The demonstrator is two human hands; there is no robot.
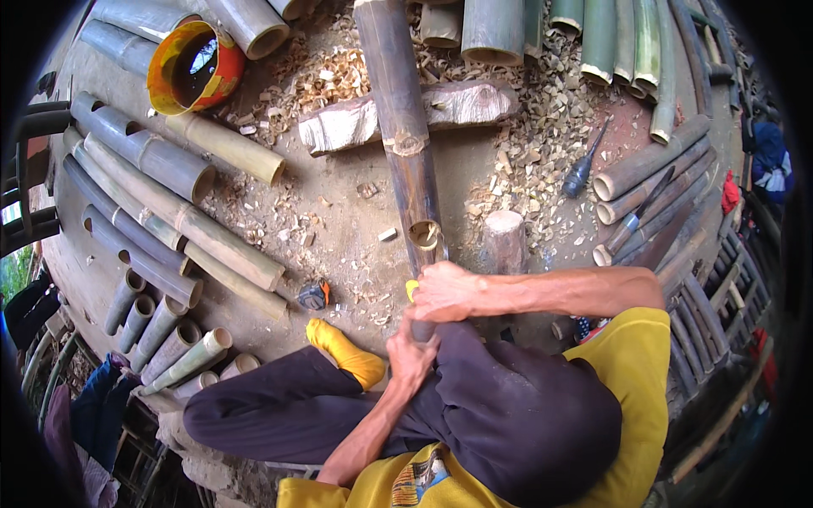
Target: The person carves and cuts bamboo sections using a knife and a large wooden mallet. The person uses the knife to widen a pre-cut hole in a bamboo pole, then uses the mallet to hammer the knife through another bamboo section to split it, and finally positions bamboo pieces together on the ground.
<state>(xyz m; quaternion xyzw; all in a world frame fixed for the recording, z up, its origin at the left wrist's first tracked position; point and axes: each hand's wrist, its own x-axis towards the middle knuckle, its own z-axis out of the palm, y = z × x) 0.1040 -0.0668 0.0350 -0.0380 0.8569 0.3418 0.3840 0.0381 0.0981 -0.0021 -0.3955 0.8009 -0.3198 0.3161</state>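
A long dark bamboo pole (405,102) runs from the top edge down to my lap, with a cut-out hole (423,234) showing pale inner wood near its lower end. My left hand (412,349) is closed round the pole's near end. Just above it, my right hand (449,290) is closed over the pole, gripping a tool whose yellow end (412,289) sticks out on the left. A thin strip of metal, apparently its blade, shows by the hole's right edge. My fingers hide most of this tool. The pole rests across a rough wooden block (339,125).
Bamboo tubes (178,203) lie at left; more stand along the top. A paint-stained bucket (196,68) holds dark liquid. Wood chips (542,161), a stump (506,241), a tape measure (314,295), a dark-handled pointed tool (577,176) and a knife (628,227) surround the pole.
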